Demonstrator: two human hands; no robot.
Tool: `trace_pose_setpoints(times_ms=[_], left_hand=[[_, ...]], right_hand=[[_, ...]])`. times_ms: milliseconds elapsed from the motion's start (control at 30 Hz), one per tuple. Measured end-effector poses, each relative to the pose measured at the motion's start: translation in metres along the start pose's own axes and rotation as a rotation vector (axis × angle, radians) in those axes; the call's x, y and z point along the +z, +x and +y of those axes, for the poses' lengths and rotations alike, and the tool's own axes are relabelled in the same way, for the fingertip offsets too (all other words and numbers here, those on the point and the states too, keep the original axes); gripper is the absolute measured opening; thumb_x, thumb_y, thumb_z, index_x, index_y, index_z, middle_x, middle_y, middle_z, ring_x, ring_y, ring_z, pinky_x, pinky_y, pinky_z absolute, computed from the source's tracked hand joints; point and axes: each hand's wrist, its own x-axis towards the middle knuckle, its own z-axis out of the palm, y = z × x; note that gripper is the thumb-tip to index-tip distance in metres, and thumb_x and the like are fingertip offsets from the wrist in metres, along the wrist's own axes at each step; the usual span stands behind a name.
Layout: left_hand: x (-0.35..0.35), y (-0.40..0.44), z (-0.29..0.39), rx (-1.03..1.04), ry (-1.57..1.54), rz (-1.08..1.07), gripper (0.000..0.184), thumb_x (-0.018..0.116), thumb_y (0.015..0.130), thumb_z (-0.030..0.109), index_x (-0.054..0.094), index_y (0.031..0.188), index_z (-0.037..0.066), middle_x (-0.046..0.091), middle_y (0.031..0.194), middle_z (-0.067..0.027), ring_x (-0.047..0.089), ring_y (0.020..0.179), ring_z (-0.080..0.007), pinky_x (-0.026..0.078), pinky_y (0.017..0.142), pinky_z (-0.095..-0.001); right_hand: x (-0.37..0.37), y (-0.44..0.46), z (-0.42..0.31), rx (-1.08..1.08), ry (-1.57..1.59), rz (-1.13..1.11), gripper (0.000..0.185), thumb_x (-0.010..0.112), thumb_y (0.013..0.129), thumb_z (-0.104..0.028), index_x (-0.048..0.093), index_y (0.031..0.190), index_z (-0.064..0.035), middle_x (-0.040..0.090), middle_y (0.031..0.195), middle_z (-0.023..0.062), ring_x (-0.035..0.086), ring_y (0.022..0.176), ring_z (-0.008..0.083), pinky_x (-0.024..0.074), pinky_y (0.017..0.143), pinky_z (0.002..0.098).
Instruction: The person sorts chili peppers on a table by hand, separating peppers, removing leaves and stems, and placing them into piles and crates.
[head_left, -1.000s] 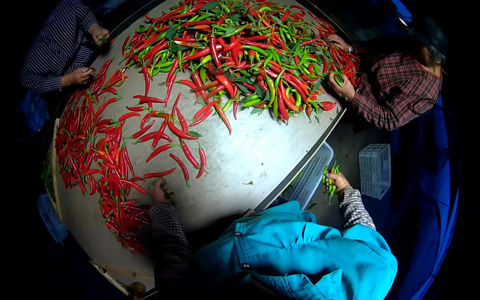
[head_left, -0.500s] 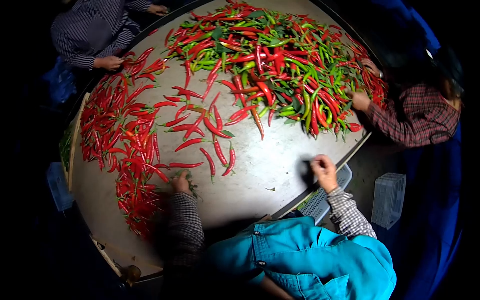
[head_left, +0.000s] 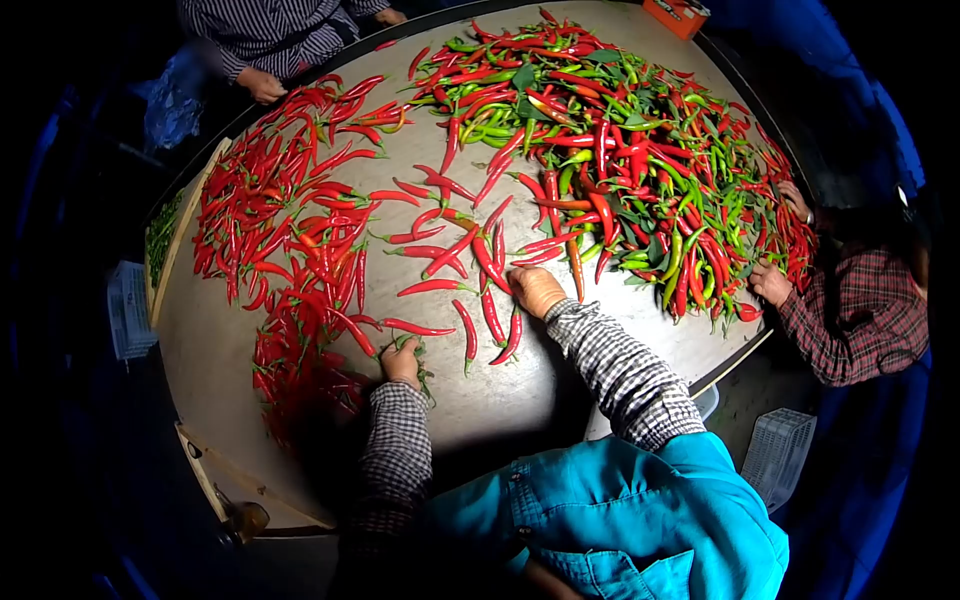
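My left hand [head_left: 402, 362] is closed on a bunch of green stems and leaves [head_left: 424, 374], which sticks out beside its fingers. It rests on the table by the lower end of the pile of red chili peppers [head_left: 300, 290]. Farther right, my right hand [head_left: 537, 290] reaches over the table, its fingers curled round the end of a red chili pepper [head_left: 488, 262]; the fingertips are partly hidden. Several loose red chilies [head_left: 432, 286] lie between my hands. Beyond my right hand spreads a mixed heap of red and green chilies with leaves [head_left: 640, 170].
A pale table [head_left: 215, 370] has a wooden strip [head_left: 186, 232] along its left side. Co-workers' hands are at the far left [head_left: 262, 86] and at the right [head_left: 770, 282]. Plastic crates stand at the right [head_left: 778, 455] and left [head_left: 130, 310]. An orange box [head_left: 677, 16] sits at the far edge.
My right hand has moved from above the table's near right edge, leftward and forward to the loose red chilies. My left hand still holds the green stems. The view has shifted.
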Motion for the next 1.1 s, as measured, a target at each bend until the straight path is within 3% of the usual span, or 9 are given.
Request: trace_pose_setpoints(times_ms=[133,300,400,567,700,767,833,967,1100], left_hand=[[-0.003,0.017,-0.022,0.143,0.005,0.03,0.009,0.057,0.08,0.012,0.055,0.082,0.004,0.052,0.066,-0.004,0.045,0.045,-0.0147,0.037,0.038,-0.0281],[0.034,-0.055,0.003,0.116,-0.223,-0.118,0.019,0.057,0.084,0.02,0.056,0.095,0.004,0.054,0.07,-0.0006,0.045,0.047,-0.0097,0.038,0.039,-0.0239],[0.055,-0.075,0.004,0.13,-0.292,-0.306,0.023,0.052,0.087,0.024,0.055,0.101,0.006,0.056,0.076,-0.0009,0.046,0.052,-0.0074,0.039,0.04,-0.0228],[0.06,-0.07,-0.012,0.072,-0.391,-0.14,0.026,0.049,0.088,0.021,0.055,0.103,0.0,0.06,0.088,-0.0073,0.057,0.082,-0.0183,0.047,0.074,-0.0305],[0.042,-0.047,-0.028,0.02,-0.344,-0.028,0.02,0.053,0.086,0.021,0.054,0.088,0.002,0.057,0.08,-0.0062,0.055,0.066,-0.0181,0.047,0.056,-0.0319],[0.025,-0.032,-0.027,-0.166,-0.312,0.072,0.03,0.057,0.083,0.032,0.042,0.07,0.009,0.04,0.057,-0.0021,0.036,0.043,-0.0152,0.032,0.038,-0.0283],[0.003,-0.019,-0.031,-0.193,-0.313,0.055,0.034,0.059,0.082,0.036,0.041,0.068,0.011,0.038,0.053,-0.0008,0.037,0.042,-0.015,0.031,0.038,-0.0282],[-0.012,-0.024,-0.026,-0.23,-0.268,0.067,0.029,0.06,0.081,0.037,0.053,0.081,0.009,0.041,0.06,-0.0003,0.039,0.044,-0.0136,0.035,0.037,-0.0274],[-0.007,-0.022,-0.029,-0.148,-0.107,0.062,0.026,0.059,0.081,0.033,0.055,0.085,0.008,0.049,0.064,-0.0016,0.045,0.048,-0.0149,0.038,0.039,-0.0291]], right_hand=[[0.002,-0.015,-0.006,0.254,0.394,0.238,0.011,0.062,0.077,-0.012,0.056,0.074,-0.0027,0.054,0.059,0.0095,0.049,0.057,0.0126,0.0427,0.055,0.0277],[0.021,-0.044,-0.064,0.194,0.973,0.106,0.009,0.066,0.076,-0.009,0.061,0.077,-0.0023,0.059,0.072,-0.0003,0.052,0.068,0.0069,0.0437,0.063,0.0228],[0.027,-0.046,-0.092,0.076,0.736,0.065,0.009,0.067,0.072,-0.006,0.06,0.075,-0.0018,0.056,0.07,0.0052,0.052,0.063,0.0129,0.0433,0.058,0.0262],[0.03,-0.051,-0.108,-0.22,0.224,-0.21,0.019,0.056,0.071,-0.009,0.062,0.087,-0.0026,0.054,0.085,0.0169,0.054,0.081,0.0308,0.0452,0.07,0.0372],[0.013,-0.062,-0.105,-0.337,0.439,-0.318,0.025,0.057,0.073,-0.005,0.058,0.098,-0.0004,0.056,0.09,0.0157,0.053,0.089,0.0314,0.045,0.078,0.0365],[-0.004,-0.054,-0.081,-0.369,0.418,-0.074,0.03,0.059,0.069,-0.004,0.058,0.098,-0.0014,0.055,0.089,0.0174,0.054,0.086,0.0325,0.0452,0.076,0.0391],[-0.031,-0.038,-0.048,-0.194,0.129,0.319,0.031,0.06,0.062,-0.004,0.057,0.093,-0.0015,0.054,0.09,0.0157,0.05,0.087,0.0324,0.0414,0.078,0.0405],[-0.052,-0.027,-0.003,0.406,-0.275,0.394,0.046,0.065,0.066,-0.015,0.052,0.11,-0.0121,0.042,0.118,0.0142,0.043,0.101,0.0342,0.0366,0.084,0.0459],[-0.026,-0.028,-0.017,0.176,-0.398,0.159,0.048,0.061,0.067,-0.014,0.051,0.114,-0.016,0.042,0.119,0.0127,0.045,0.101,0.0316,0.0388,0.08,0.0436]])
